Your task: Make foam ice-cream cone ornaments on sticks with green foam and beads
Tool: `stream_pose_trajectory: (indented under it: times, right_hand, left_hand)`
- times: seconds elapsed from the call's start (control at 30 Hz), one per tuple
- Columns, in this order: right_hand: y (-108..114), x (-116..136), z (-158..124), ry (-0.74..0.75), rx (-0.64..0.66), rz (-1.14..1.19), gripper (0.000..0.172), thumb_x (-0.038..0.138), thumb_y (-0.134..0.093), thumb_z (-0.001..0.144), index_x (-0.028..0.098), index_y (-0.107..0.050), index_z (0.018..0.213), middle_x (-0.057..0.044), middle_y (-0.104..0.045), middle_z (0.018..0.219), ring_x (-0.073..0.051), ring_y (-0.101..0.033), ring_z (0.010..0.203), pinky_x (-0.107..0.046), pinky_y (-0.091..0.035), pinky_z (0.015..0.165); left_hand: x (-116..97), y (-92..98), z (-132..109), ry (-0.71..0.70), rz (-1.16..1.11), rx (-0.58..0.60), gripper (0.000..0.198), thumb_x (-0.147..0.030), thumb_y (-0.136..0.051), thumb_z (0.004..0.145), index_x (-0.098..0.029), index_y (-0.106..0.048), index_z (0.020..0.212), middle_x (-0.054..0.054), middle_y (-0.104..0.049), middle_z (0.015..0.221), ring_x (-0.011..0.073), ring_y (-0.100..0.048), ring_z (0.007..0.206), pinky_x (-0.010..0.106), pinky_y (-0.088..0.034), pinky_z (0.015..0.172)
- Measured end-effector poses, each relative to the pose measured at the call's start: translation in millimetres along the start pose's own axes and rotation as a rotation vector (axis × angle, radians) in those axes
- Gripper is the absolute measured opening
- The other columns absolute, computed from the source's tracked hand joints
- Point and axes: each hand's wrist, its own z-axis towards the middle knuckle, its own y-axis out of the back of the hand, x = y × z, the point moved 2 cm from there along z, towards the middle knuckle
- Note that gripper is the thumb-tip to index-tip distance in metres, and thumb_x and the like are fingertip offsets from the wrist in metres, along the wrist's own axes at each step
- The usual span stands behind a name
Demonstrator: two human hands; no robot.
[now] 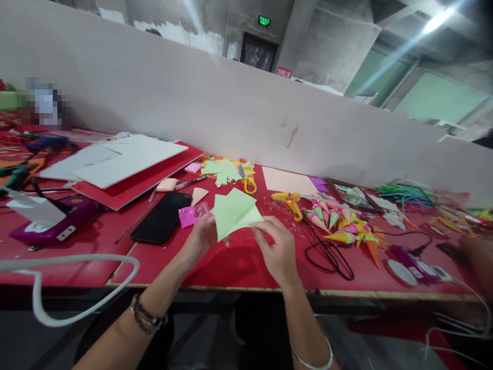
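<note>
Both my hands hold a folded sheet of light green paper just above the red table. My left hand pinches its lower left edge with closed fingers. My right hand grips its right corner, fingers curled. A black phone and a small pink packet lie just left of my left hand. A yellow glue gun rests to the right of the paper.
White boards on a red sheet lie at the back left. Green paper scraps and yellow scissors sit behind the paper. Several coloured paper cones, black cables and a purple device crowd the table. Another person's arm enters at right.
</note>
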Motion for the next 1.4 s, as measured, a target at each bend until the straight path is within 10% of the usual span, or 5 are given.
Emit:
stream_pose_trajectory:
  times: [0.1,0.63,1.07,1.4]
  right_hand:
    - [-2,-3,0,-0.162,-0.039,0.171,0.017,0.026,-0.047,0.079,0.017,-0.06,0.073,-0.002,-0.06,0.07,-0.014,-0.055,0.068,-0.023,-0.042,0.064]
    - [-40,-22,-7,-0.631,-0.06,1.093,0.029,0.024,-0.067,0.062,0.021,-0.057,0.089,0.003,-0.062,0.071,-0.01,-0.059,0.063,-0.024,-0.047,0.069]
    - [-39,-24,-13,-0.615,-0.079,0.883,0.014,0.029,-0.063,0.066,0.015,-0.064,0.069,0.0,-0.063,0.059,-0.01,-0.054,0.051,-0.023,-0.045,0.057]
    - [-27,-12,-15,-0.47,0.178,0.66,0.018,0.032,-0.059,0.069,0.015,-0.063,0.073,-0.003,-0.064,0.064,-0.014,-0.058,0.059,-0.026,-0.048,0.059]
  left_hand:
    - [1,-4.0,-2,-0.041,0.061,0.119,0.051,-0.059,-0.059,0.056,-0.014,-0.057,0.081,0.004,-0.057,0.066,0.0146,-0.053,0.056,0.027,-0.045,0.052]
    - [9,-6.5,-8,-0.231,0.241,-0.318,0.024,-0.028,-0.056,0.07,-0.015,-0.047,0.053,-0.006,-0.046,0.041,0.0051,-0.041,0.035,0.018,-0.033,0.039]
    - [-3,-13.9,-10,-0.14,0.449,-0.153,0.021,-0.03,-0.055,0.072,-0.012,-0.06,0.062,0.002,-0.061,0.052,0.0117,-0.056,0.05,0.022,-0.045,0.057]
    - [-2,-0.3,-15,-0.164,0.677,0.046,0.019,-0.03,-0.054,0.073,-0.013,-0.062,0.07,0.003,-0.063,0.061,0.0123,-0.055,0.053,0.021,-0.043,0.052]
